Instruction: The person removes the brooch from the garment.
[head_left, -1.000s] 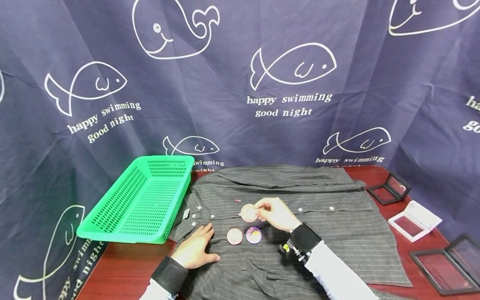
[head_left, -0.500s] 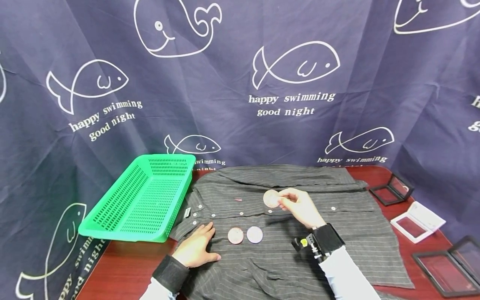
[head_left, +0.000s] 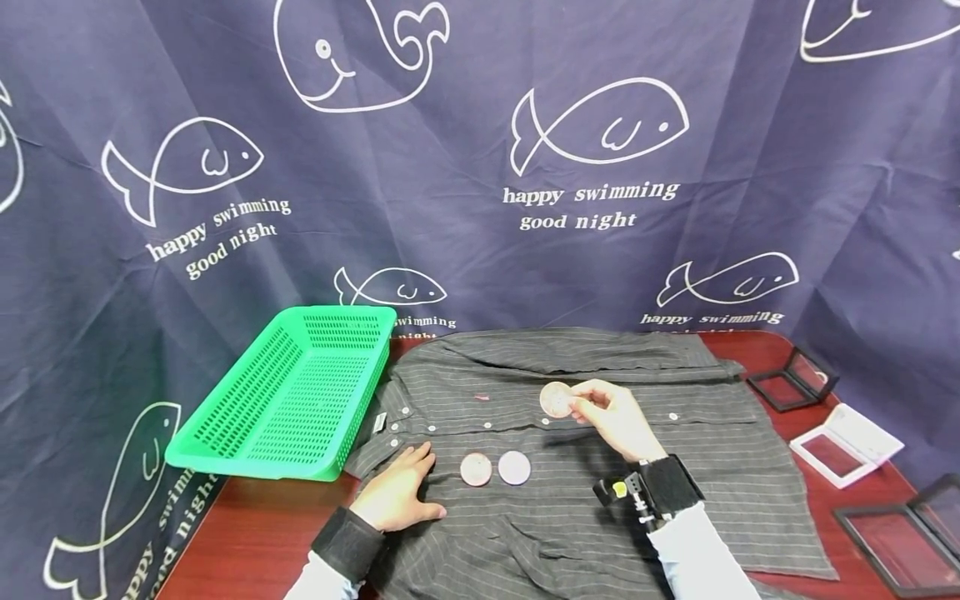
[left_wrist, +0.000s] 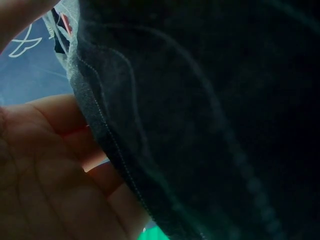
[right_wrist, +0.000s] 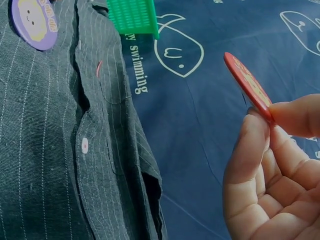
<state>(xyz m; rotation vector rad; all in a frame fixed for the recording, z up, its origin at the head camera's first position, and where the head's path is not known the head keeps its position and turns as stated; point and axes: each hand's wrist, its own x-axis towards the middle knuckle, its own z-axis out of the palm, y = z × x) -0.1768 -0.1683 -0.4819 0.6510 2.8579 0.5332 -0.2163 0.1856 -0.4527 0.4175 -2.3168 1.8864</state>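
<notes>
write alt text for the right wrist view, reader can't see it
A person's right hand pinches a red-edged disc, seen nearly edge-on. To the left, a purple disc lies on a dark striped shirt, with part of a green basket and a blue fish-print cloth beyond.

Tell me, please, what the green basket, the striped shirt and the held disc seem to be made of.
Basket: probably moulded plastic, smooth; evenly slotted walls.
Shirt: woven cloth, matte; visible weave, soft folds.
Held disc: perhaps coated metal or plastic; smooth red rim.
</notes>
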